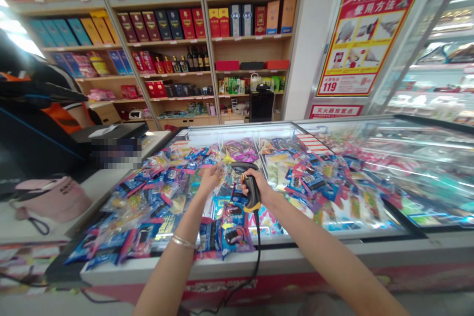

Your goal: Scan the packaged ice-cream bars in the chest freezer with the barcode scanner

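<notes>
My right hand (262,186) is wrapped round the handle of a black and yellow barcode scanner (252,191), its head turned toward my left. A cable hangs from its base over the freezer's front edge. My left hand (209,177), with a bangle at the wrist, is closed on a clear plastic packet (221,172) just left of the scanner head; its contents are too blurred to name. Both hands are above a display freezer. Blue and pink snack packets (235,237) lie near its front edge below the scanner. Another heap of packets (314,175) is right of my right hand.
The glass-topped freezer (370,237) spans the front. More packets (140,197) cover its left side. A pink bag (55,200) stands on the left counter beside a dark monitor (33,138). Shelves of boxed goods (163,42) line the back; a person in orange is at far left.
</notes>
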`<state>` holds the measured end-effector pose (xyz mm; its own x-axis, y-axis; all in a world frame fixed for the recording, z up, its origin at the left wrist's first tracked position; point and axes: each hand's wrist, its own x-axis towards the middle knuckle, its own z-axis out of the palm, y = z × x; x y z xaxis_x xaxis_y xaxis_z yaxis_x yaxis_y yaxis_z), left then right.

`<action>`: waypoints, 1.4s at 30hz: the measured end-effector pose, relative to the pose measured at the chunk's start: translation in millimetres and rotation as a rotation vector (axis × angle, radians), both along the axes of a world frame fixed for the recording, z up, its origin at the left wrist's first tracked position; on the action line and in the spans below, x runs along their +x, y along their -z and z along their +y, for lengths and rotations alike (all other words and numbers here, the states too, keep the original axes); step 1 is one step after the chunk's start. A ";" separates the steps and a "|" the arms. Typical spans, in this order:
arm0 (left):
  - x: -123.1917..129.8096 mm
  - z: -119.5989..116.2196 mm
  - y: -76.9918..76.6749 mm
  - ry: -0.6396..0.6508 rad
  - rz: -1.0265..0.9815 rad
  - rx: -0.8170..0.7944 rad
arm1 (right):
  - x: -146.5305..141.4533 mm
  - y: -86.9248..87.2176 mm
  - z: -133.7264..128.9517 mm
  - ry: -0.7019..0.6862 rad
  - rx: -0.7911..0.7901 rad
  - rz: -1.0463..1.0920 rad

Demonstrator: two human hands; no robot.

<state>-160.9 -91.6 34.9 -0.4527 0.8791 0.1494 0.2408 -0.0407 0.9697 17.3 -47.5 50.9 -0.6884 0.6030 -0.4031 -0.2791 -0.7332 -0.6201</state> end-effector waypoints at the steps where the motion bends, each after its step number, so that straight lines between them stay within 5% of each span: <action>1: 0.9 -0.3 -1.0 0.000 -0.008 0.008 | 0.1 0.3 0.2 -0.001 0.000 -0.001; 13: 0.4 5.5 5.5 -0.004 -0.018 0.028 | 0.5 2.5 2.4 -0.013 -0.010 0.048; 23: -7.2 9.2 14.2 -0.026 0.351 0.011 | 4.5 -7.8 -1.4 -0.044 0.042 0.009; 32: -31.7 -8.6 5.5 0.121 0.738 -0.300 | 13.0 -15.6 5.6 -0.027 0.261 -0.014; 37: -42.2 -19.4 -7.0 -0.060 0.715 -0.375 | 12.6 -12.7 6.7 -0.054 0.286 -0.036; 42: -45.7 -27.3 -19.3 -0.360 0.657 -0.208 | 13.8 -10.8 5.6 -0.130 0.313 -0.078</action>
